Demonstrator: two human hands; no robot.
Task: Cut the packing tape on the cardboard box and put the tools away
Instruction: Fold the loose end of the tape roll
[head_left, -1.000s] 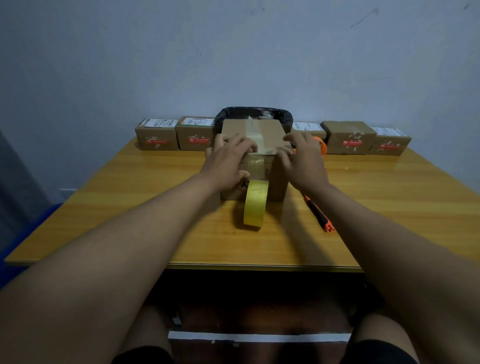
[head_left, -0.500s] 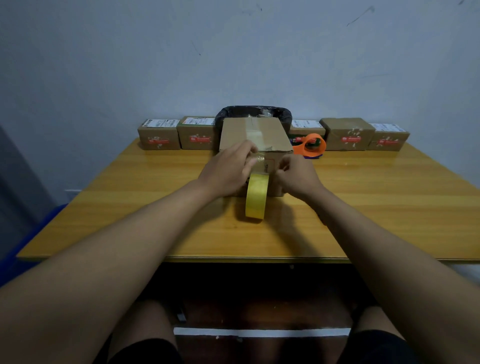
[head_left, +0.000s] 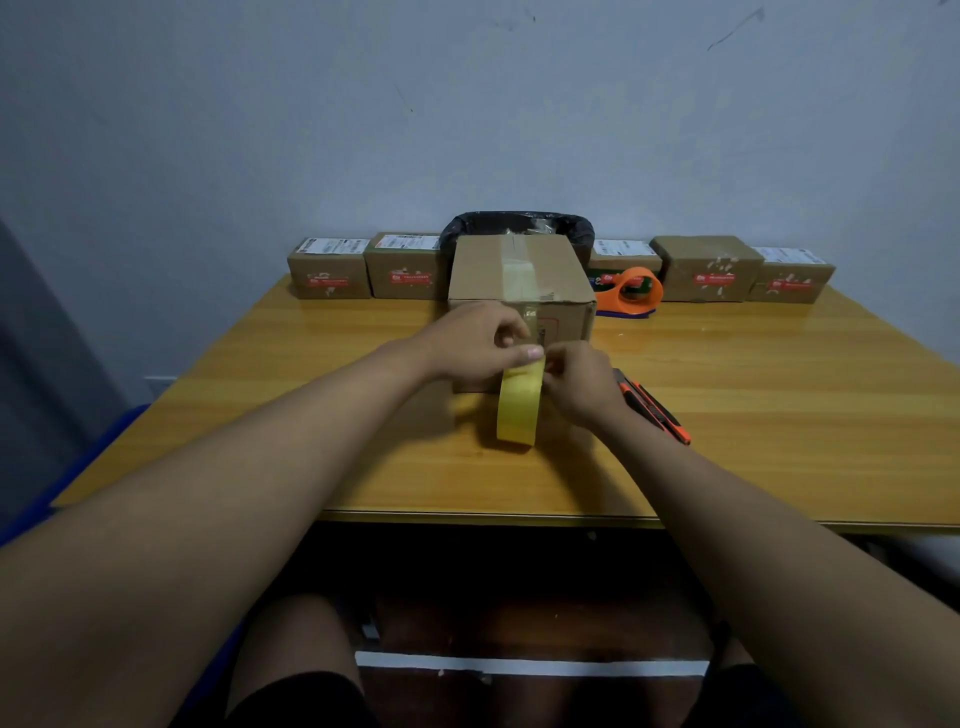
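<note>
Head: tape roll (head_left: 517, 410) below both hands' fingers (head_left: 530, 353).

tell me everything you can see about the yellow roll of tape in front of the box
The yellow tape roll stands on edge on the wooden table, against the near face of the cardboard box. Its pale yellow outer band faces the camera; the core is hidden. Its top sits between the left hand and the right hand, whose fingertips meet there. A strip of tape runs over the box top.
</note>
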